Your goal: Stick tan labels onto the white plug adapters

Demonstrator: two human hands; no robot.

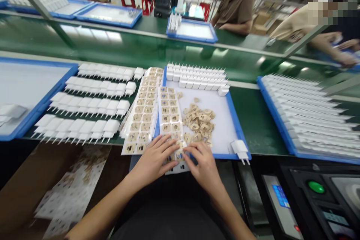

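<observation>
A narrow sheet of beige labels (170, 110) lies half on a blue-rimmed tray (234, 120), its near end under my hands. My left hand (157, 154) rests flat on the sheet with fingers spread. At the sheet's right edge, my right hand (204, 163) has thumb and forefinger drawn together in a pinch on it. The fingertips partly hide what is between them. Beside the sheet in the tray is a heap of loose beige label pieces (198, 120). A stack of similar label sheets (143, 110) lies to the left.
White plug adapters (92, 108) stand in rows on the left; more adapters (197, 77) line the tray's back. One adapter (240, 148) sits at its front right corner. A full tray (309, 120) is at right. Scrap sheets (73, 191) fill a box below. Co-workers sit opposite.
</observation>
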